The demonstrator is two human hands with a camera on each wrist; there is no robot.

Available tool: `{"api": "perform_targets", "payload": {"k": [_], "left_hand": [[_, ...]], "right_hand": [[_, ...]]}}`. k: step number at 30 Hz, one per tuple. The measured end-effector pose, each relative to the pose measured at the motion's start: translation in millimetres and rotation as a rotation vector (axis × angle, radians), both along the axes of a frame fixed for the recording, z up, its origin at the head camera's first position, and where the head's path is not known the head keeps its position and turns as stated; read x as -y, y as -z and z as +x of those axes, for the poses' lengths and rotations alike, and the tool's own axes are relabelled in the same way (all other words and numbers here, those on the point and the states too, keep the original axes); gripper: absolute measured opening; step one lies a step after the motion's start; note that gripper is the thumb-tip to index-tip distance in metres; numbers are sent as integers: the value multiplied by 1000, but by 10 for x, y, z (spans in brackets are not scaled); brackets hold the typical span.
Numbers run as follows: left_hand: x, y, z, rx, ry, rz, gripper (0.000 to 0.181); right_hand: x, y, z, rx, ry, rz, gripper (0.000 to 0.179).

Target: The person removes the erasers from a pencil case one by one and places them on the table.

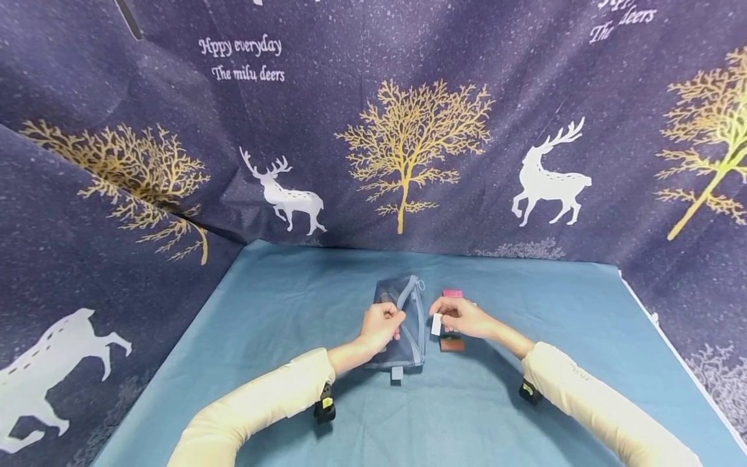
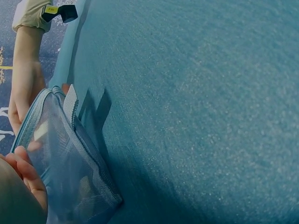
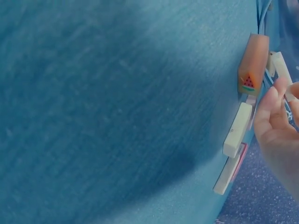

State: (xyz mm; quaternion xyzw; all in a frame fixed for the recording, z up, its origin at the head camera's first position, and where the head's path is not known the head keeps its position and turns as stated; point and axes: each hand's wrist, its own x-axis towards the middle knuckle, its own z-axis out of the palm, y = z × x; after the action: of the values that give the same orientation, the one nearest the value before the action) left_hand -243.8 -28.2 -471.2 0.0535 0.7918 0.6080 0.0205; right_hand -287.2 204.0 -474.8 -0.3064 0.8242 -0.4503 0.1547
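A blue mesh zip pouch (image 1: 408, 337) lies at the middle of the blue cloth. My left hand (image 1: 392, 319) grips its open upper edge; in the left wrist view the fingers (image 2: 25, 170) curl over the pouch's mesh (image 2: 65, 158). Just right of the pouch, my right hand (image 1: 441, 319) pinches a small white eraser (image 1: 436, 324). Beside that hand lie an orange eraser with a watermelon picture (image 3: 252, 65), a white eraser (image 3: 237, 129) and a flat pink-edged one (image 3: 229, 172). The right fingers (image 3: 273, 116) hover over them.
A blue cloth (image 1: 280, 311) covers the table. Dark fabric printed with deer and trees (image 1: 408, 143) hangs as walls at the back and on both sides. A pink item (image 1: 452, 294) lies just beyond my right hand.
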Motion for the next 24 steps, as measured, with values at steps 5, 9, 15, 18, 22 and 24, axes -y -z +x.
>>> {"api": "perform_targets", "payload": {"k": [5, 9, 15, 18, 22, 24], "left_hand": [[-3, 6, 7, 3, 0, 9, 20], [-4, 6, 2, -14, 3, 7, 21], [-8, -1, -1, -2, 5, -2, 21], [-11, 4, 2, 9, 2, -5, 22], [-14, 8, 4, 19, 1, -12, 21], [-12, 10, 3, 19, 3, -17, 21]], "right_hand": [[-12, -30, 7, 1, 57, 0, 25], [-48, -19, -17, -35, 120, 29, 26], [-92, 5, -60, -142, 200, 70, 26], [-110, 1, -61, -121, 227, 83, 26], [-125, -4, -50, -93, 245, 116, 27], [-125, -3, -49, -97, 248, 124, 27]]}}
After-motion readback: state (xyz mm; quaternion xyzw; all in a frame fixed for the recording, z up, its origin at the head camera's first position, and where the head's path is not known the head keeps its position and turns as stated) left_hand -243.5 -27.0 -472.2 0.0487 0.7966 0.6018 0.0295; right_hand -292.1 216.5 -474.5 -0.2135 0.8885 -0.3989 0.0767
